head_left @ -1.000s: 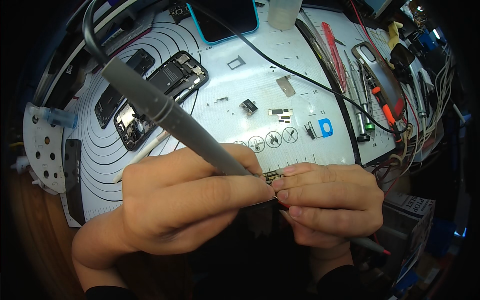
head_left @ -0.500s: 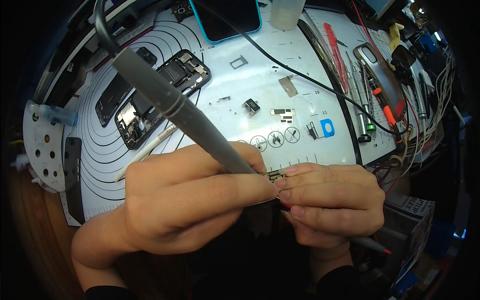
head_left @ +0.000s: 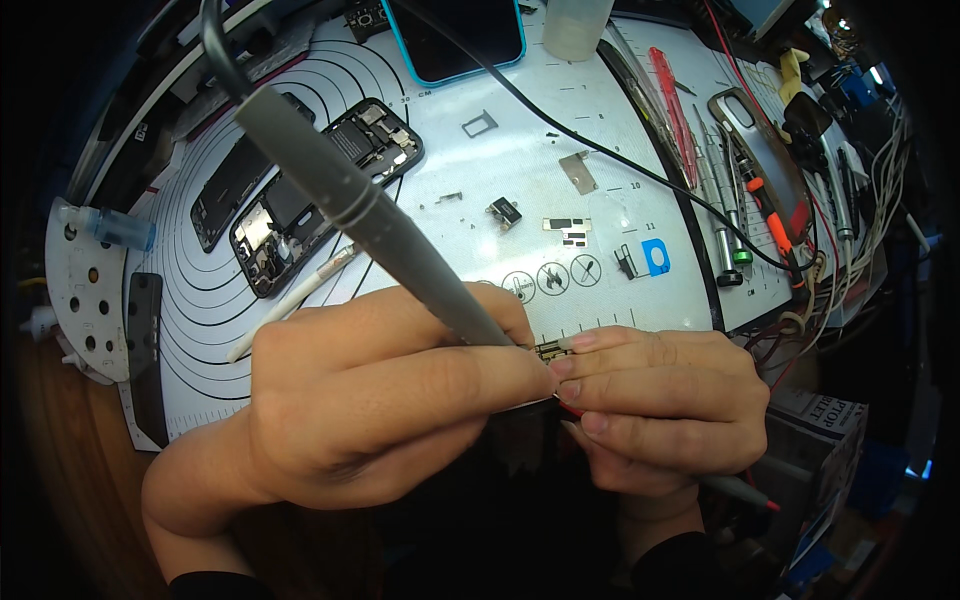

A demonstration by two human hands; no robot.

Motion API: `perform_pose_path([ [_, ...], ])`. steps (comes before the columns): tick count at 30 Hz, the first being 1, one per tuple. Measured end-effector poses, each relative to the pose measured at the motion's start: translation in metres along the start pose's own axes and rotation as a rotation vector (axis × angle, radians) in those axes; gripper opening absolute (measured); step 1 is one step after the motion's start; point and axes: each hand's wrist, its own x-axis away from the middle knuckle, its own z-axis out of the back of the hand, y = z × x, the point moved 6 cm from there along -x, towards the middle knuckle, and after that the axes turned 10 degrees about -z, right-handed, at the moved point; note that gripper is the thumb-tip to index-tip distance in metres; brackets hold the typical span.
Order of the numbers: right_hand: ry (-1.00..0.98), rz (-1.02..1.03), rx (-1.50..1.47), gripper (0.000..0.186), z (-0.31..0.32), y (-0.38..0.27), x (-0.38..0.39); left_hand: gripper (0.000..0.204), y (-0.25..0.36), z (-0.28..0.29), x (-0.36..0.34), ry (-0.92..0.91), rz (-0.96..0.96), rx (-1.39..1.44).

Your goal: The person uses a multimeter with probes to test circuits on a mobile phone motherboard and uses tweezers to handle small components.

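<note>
My left hand (head_left: 370, 400) is closed round the grey handle of a soldering iron (head_left: 370, 215), whose thick cable leaves its upper end. Its tip is hidden behind my fingers. My right hand (head_left: 670, 400) is closed, its fingertips pinching a small dark circuit board (head_left: 552, 350) with gold-coloured contacts. Thumbs and fingers of both hands meet at the board, and most of it is covered. From under my right hand sticks out a slim grey rod (head_left: 738, 490) with a red end; a bit of red also shows between the hands.
An opened phone (head_left: 375, 145) and a dark phone panel (head_left: 222, 205) lie at the left of the pale mat (head_left: 480, 180). A white stick (head_left: 295, 300) rests nearby. Small metal parts, including a bracket (head_left: 577, 173), dot the middle. Screwdrivers (head_left: 715, 190) and a black cable (head_left: 600, 145) are right.
The upper end of the soldering iron has shifted slightly to the right. Both hands stay almost in place at the small circuit board.
</note>
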Motion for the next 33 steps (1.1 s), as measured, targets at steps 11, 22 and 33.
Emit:
perform_pose_path([
  [11,0.005,0.002,-0.001,0.017,-0.0006,-0.0004,0.0004,0.031,-0.0003,-0.0004,0.0009,0.013,0.0,0.008],
  [22,0.013,0.006,0.006,0.015,-0.0004,-0.001,-0.0001,0.031,0.0002,-0.0003,0.0001,0.015,-0.016,-0.007],
  [33,0.013,0.006,0.016,0.015,-0.0003,-0.0009,0.0002,0.032,0.0004,0.0,0.0002,0.009,-0.007,-0.014],
])
